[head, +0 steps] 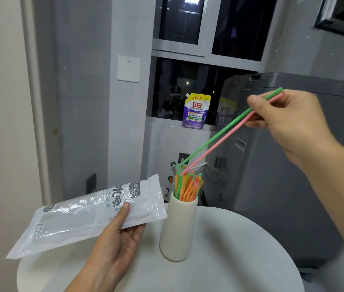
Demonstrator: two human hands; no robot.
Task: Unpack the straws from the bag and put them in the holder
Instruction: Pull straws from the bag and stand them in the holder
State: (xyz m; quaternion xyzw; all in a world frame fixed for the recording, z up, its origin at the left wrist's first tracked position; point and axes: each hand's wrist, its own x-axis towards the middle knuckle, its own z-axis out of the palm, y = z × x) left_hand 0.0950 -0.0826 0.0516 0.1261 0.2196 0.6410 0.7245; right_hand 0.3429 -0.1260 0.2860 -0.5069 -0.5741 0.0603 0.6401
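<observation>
Clear plastic, the bag point(91, 216) looks empty as our left hand point(116, 239) grips it, thumb on top, over the white bench point(240, 266). Beside it stands the holder point(178, 228), bristling with straws point(188, 188). Our right hand point(287, 121) pinches a green-and-pink pair point(209, 142), tips just above the holder. This is probably the last load, and next we steer them down inside.
</observation>
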